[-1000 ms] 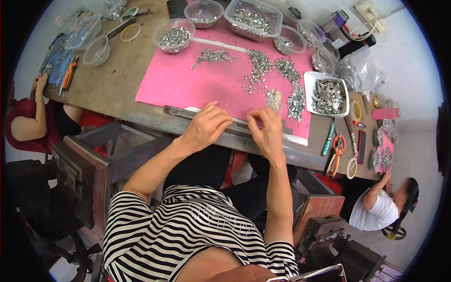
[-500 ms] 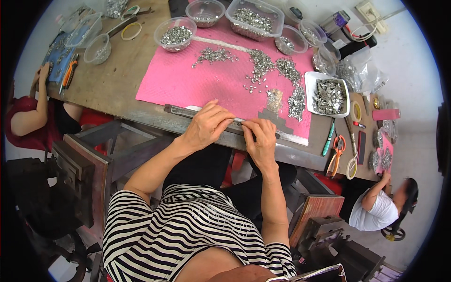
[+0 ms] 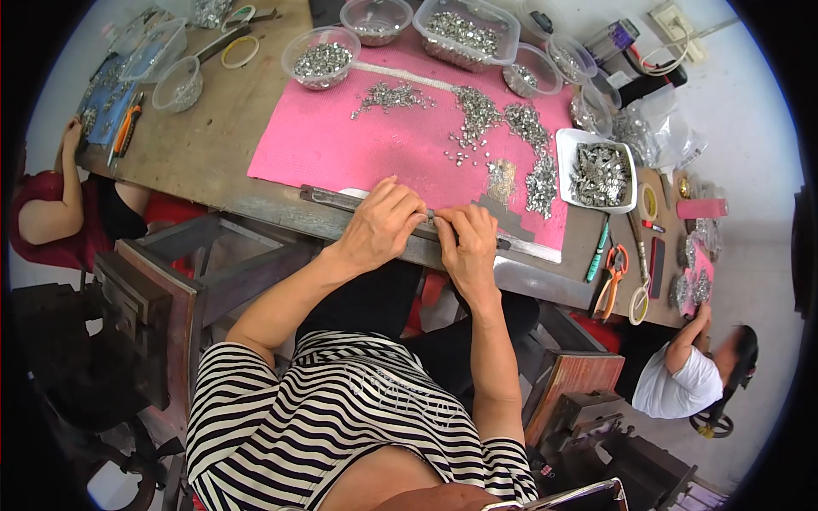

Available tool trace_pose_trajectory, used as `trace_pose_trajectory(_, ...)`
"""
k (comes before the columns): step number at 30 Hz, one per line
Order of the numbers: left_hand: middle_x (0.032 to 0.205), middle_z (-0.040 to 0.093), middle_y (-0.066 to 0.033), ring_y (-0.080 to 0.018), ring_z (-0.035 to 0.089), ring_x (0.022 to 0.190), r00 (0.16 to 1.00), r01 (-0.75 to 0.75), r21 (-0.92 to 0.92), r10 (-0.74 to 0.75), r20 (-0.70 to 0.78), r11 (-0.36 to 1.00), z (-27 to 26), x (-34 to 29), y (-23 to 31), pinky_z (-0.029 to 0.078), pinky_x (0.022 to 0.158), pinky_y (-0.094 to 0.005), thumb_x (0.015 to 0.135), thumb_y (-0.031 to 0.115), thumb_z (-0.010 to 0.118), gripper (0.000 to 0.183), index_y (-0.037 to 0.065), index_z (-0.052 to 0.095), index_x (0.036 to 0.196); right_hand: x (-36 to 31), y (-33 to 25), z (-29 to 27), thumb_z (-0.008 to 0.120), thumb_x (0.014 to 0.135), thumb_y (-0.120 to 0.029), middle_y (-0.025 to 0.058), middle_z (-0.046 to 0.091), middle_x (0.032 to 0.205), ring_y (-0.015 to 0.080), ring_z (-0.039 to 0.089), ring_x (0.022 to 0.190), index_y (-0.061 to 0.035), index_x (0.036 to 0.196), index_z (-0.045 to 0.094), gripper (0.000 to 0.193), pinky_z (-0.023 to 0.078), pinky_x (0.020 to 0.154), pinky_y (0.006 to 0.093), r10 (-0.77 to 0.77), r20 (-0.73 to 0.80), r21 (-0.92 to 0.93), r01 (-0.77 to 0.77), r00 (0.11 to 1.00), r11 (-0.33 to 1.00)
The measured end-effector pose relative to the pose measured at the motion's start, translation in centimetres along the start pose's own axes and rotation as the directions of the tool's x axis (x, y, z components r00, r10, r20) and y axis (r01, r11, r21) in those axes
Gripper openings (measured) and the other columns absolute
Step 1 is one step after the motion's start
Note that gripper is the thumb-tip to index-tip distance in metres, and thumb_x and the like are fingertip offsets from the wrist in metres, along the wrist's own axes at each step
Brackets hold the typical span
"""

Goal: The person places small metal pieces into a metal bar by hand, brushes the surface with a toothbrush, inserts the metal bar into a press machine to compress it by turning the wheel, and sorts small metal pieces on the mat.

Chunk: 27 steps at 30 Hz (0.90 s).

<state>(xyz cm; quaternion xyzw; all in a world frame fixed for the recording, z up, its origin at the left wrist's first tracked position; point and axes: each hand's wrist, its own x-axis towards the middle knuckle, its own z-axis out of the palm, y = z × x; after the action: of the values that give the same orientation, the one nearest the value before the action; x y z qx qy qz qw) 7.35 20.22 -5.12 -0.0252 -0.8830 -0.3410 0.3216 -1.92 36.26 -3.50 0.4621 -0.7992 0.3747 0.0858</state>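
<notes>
At the table's near edge, a long narrow dark metal bar [image 3: 328, 199] lies along the front of a pink mat [image 3: 315, 140]. Over this bar my left hand [image 3: 383, 223] is closed, thumb and forefinger pinched. Just right of it my right hand [image 3: 467, 243] is closed too, fingers bent downward. Their fingertips almost meet at a small silvery metal piece [image 3: 429, 218], partly hidden by the fingers. Beyond my hands, loose silvery pieces lie in heaps [image 3: 477, 115] on the mat. Near my right hand lies a flat grey stepped sheet [image 3: 509, 223].
Clear plastic tubs [image 3: 322, 60] of metal pieces line the far side. Right of the mat stand a white tray [image 3: 635, 192], orange-handled pliers [image 3: 612, 277], a teal pen-like tool [image 3: 598, 251] and tape rolls [image 3: 638, 305]. Co-workers sit at far left [image 3: 51, 213] and far right [image 3: 682, 379].
My hands have drawn closer together, so less of the silvery part between them shows. The right hand has shifted slightly left and up. The view has moved slightly.
</notes>
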Motion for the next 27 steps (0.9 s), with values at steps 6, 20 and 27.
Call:
trace_pose_trajectory(6, 0.087, 0.058, -0.0131, -0.0342, 0.056, 0.084, 1.0, -0.024, -0.023, 0.024, 0.01, 0.999, -0.3, 0.1, -0.1, 0.046, 0.088, -0.0457, 0.089, 0.005, 0.065, 0.009, -0.001, 0.059, 0.091, 0.2, -0.1, -0.4, 0.072, 0.085, -0.007, 0.0067, 0.063, 0.089, 0.026, 0.058, 0.087, -0.0053, 0.096, 0.07, 0.011, 0.041, 0.081, 0.0379, 0.01, 0.062, -0.014, -0.009, 0.998, 1.0)
trace_pose_trajectory(20, 0.088, 0.056, -0.0117, -0.0328, 0.057, 0.087, 0.997, -0.039, 0.006, 0.038, 0.07, 0.999, -0.5, 0.4, 0.3, 0.045, 0.092, -0.0456, 0.084, 0.002, 0.066, 0.01, 0.0, 0.058, 0.091, 5.4, 5.4, 0.5, 0.06, 0.093, -0.01, 0.0109, 0.06, 0.138, 0.0366, 0.048, 0.133, -0.0026, 0.126, 0.063, 0.033, 0.036, 0.11, 0.0512, 0.032, 0.114, -0.259, -0.001, 0.993, 0.966)
trace_pose_trajectory(27, 0.096, 0.062, -0.0098, -0.0305, 0.062, 0.095, 0.991, 0.094, 0.014, -0.095, 0.093, 0.996, -1.0, 0.1, 0.7, 0.04, 0.108, -0.0543, 0.088, 0.002, 0.064, 0.009, 0.002, 0.06, 0.096, 3.5, 3.9, -2.4, 0.056, 0.097, -0.011, 0.0098, 0.056, 0.143, 0.0341, 0.044, 0.138, -0.0042, 0.131, 0.061, 0.035, 0.03, 0.114, 0.0567, -0.021, 0.348, -0.287, 0.128, 0.937, 0.949)
